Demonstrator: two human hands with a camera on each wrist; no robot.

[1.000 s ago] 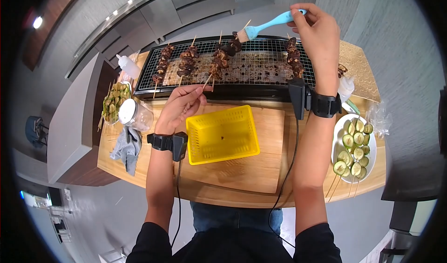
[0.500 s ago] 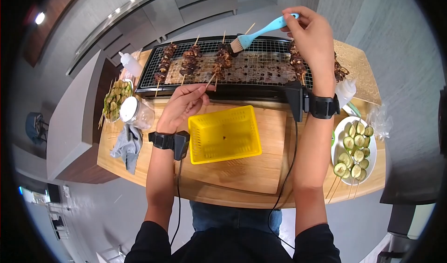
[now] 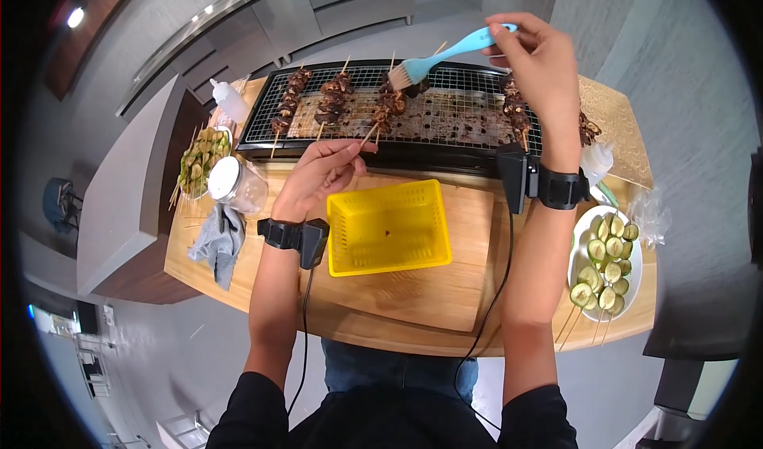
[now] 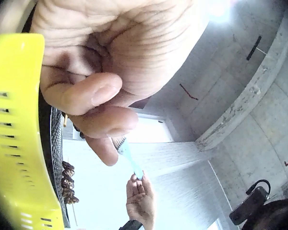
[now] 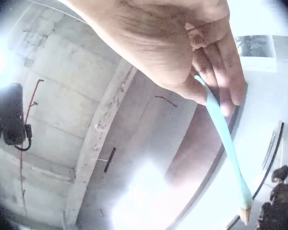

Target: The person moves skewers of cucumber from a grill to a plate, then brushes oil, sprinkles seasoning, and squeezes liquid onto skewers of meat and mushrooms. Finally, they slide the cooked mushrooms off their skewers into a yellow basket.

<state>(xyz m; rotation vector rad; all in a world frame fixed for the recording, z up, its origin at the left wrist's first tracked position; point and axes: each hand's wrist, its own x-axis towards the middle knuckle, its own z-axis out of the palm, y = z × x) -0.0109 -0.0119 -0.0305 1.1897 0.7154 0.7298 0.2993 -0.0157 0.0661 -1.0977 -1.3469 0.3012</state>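
My left hand [image 3: 326,172] pinches the near end of a wooden skewer threaded with dark browned pieces [image 3: 388,114] at the grill's front edge. That skewer slants up to the right, overlapping another one on the wire grill [image 3: 453,107]. Up at the right, my right hand [image 3: 542,66] grips the handle of a light blue basting brush [image 3: 449,53]. Its bristles [image 3: 400,77] overlap the browned pieces in the head view. In the right wrist view the brush [image 5: 225,134] points downward from thumb and fingers. Left fingers [image 4: 105,91] hide the held stick in the left wrist view.
A yellow basket [image 3: 389,234] sits on a wooden board [image 3: 469,290] before the grill. More browned skewers [image 3: 332,99] lie on the grill. Plates of green skewers [image 3: 608,262] flank it. At the left are a jar [image 3: 238,185], squeeze bottle [image 3: 229,99] and grey cloth [image 3: 218,242].
The brush's bristles have moved nearer along the browned pieces, from the skewer's far part toward its middle. My left hand keeps its pinch on the stick. The head view has shifted slightly.
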